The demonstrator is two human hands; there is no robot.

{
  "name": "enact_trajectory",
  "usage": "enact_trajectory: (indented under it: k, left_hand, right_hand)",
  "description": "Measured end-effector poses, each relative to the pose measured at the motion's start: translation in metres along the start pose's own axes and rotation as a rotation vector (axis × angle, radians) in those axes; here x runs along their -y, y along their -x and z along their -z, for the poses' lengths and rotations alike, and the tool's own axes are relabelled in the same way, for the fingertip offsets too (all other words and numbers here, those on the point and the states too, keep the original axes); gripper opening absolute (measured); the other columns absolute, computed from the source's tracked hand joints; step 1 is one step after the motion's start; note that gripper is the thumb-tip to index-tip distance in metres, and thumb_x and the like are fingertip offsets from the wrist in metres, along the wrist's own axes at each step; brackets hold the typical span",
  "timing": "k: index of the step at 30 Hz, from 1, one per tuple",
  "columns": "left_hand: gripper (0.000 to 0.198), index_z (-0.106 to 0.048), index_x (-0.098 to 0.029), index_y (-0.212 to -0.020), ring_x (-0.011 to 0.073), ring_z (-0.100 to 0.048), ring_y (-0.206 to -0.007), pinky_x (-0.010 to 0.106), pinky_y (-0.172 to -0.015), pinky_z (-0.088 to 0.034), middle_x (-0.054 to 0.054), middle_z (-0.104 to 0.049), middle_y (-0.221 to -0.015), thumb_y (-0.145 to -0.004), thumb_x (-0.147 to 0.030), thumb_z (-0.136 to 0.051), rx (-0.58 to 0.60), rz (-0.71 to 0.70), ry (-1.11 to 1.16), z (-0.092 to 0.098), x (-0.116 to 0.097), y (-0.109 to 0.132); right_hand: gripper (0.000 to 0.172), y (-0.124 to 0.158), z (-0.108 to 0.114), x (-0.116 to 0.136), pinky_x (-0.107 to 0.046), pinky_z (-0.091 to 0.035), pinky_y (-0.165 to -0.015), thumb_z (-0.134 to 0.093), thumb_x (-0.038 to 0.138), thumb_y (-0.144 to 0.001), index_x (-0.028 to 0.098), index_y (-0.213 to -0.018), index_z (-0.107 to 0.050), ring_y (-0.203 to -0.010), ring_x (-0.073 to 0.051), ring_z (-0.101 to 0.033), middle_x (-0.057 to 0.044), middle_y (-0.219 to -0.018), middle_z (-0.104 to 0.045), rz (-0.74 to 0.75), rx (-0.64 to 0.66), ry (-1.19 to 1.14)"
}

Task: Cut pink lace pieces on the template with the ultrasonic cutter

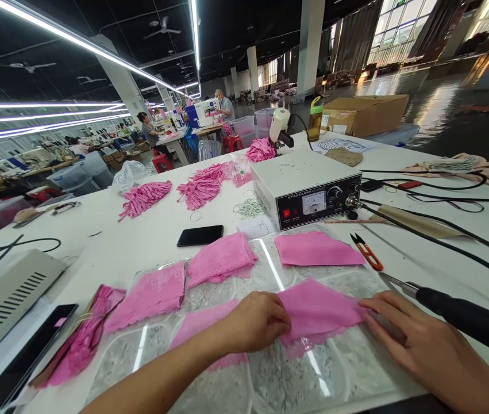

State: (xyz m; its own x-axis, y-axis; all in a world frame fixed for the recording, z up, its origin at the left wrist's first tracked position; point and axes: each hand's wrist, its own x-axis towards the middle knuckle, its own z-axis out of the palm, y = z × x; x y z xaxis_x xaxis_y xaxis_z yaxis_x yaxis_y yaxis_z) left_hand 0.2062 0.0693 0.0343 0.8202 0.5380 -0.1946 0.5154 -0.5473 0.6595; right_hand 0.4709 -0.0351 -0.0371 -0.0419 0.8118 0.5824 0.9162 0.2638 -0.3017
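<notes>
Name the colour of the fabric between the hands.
The fabric is pink; head view.

My left hand (255,322) and right hand (425,342) are bare, with slim fingers (281,315). My left forearm (173,376) is bare too, and gets wider past my wrist.

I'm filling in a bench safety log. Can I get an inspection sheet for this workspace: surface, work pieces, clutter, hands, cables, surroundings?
Surface: white table, with a glossy marbled mat at the near side.
Work pieces: pink fabric piece between the hands; back right pink stack and left lacy stack beside it.
Clutter: phone, orange-handled snips, pink strip bundle.
Hands: left hand curled on the piece's left edge; right hand touching its right tip.
Cables: black cable from the control box, crossing the table's right side.
Surroundings: sewing machine and a seated co-worker beyond; cardboard box behind.
</notes>
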Motion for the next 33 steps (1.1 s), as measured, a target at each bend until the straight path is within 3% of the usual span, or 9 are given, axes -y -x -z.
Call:
enact_trajectory:
  k: [4,14,26,31,33]
  left_hand:
    - [0.022,-0.073,-0.016,-0.073,0.0132,-0.063,-0.078,0.02,-0.073,-0.047,0.001,-0.07,-0.087,-0.079,-0.003,-0.058,0.002,-0.011,-0.001,0.0,0.0,0.0]
    - [0.024,-0.066,-0.016,-0.061,0.014,-0.061,-0.073,0.021,-0.071,-0.045,0.0,-0.066,-0.07,-0.076,0.0,-0.055,0.011,-0.051,-0.04,-0.001,-0.001,-0.004]
    - [0.022,-0.07,-0.016,-0.068,0.0135,-0.065,-0.079,0.018,-0.072,-0.045,-0.001,-0.071,-0.08,-0.075,0.001,-0.058,0.016,-0.039,-0.079,-0.004,0.002,-0.004]
    - [0.004,-0.074,-0.017,-0.082,0.0149,-0.065,-0.079,0.02,-0.07,-0.046,0.0,-0.072,-0.085,-0.08,-0.02,-0.072,0.007,0.009,-0.12,-0.002,-0.003,-0.003]
    - [0.024,-0.073,-0.018,-0.088,0.0174,-0.065,-0.078,0.022,-0.067,-0.046,0.001,-0.072,-0.087,-0.072,-0.034,-0.081,-0.002,0.038,-0.153,-0.003,-0.005,-0.003]
  right_hand:
    - [0.024,-0.011,0.001,0.018,-0.025,-0.051,-0.05,-0.042,0.029,-0.098,0.023,-0.094,-0.065,-0.062,-0.015,-0.065,-0.005,-0.087,-0.066,0.144,0.062,-0.051]
    - [0.018,-0.021,-0.019,0.058,-0.024,-0.051,-0.06,-0.047,0.017,-0.093,0.02,-0.095,-0.065,-0.07,-0.015,-0.065,-0.005,-0.085,-0.064,0.228,0.206,-0.235]
    - [0.027,-0.027,-0.032,0.065,-0.022,-0.045,-0.055,-0.041,0.016,-0.097,0.018,-0.086,-0.066,-0.062,-0.012,-0.059,-0.003,-0.075,-0.06,0.227,0.233,-0.279]
    - [0.026,-0.027,-0.033,0.064,-0.023,-0.045,-0.056,-0.043,0.015,-0.096,0.018,-0.085,-0.066,-0.062,-0.012,-0.059,-0.003,-0.075,-0.06,0.226,0.246,-0.284]
    - [0.025,-0.028,-0.033,0.065,-0.022,-0.044,-0.054,-0.043,0.015,-0.096,0.018,-0.082,-0.064,-0.061,-0.012,-0.059,-0.003,-0.074,-0.06,0.231,0.233,-0.283]
